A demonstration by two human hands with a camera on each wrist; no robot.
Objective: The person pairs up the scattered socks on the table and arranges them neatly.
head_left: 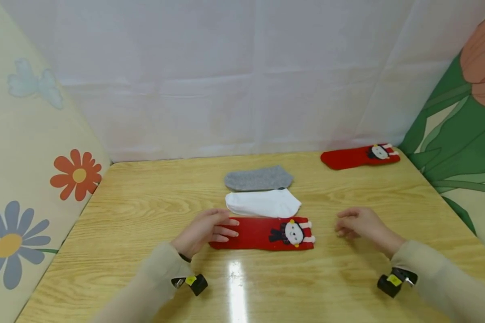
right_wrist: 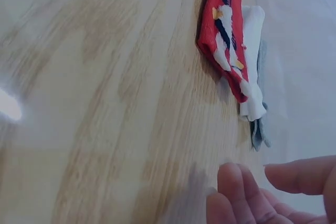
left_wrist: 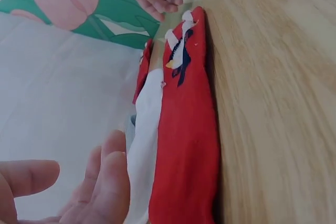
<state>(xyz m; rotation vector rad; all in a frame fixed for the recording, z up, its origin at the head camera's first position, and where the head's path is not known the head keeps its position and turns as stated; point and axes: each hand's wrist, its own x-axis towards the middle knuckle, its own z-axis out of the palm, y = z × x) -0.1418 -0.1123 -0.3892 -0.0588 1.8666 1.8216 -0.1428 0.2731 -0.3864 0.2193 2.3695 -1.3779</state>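
A red sock [head_left: 254, 234] with a white animal face near its cuff lies flat on the table, closest to the person. Just behind it is a white ankle sock [head_left: 262, 203], and behind that a grey sock [head_left: 258, 178]. The left hand [head_left: 206, 231] hovers over the toe end of the red sock, fingers relaxed and holding nothing; in the left wrist view its fingers [left_wrist: 113, 182] appear apart from the fabric. To the right of the cuff, the right hand [head_left: 361, 225] hangs above the table, loosely curled around nothing.
Another red sock [head_left: 345, 158] of the same pattern lies at the far right of the wooden table [head_left: 145, 188]. A white cloth [head_left: 194, 80] hangs behind the table. Flower-printed panels [head_left: 20, 134] stand at both sides.
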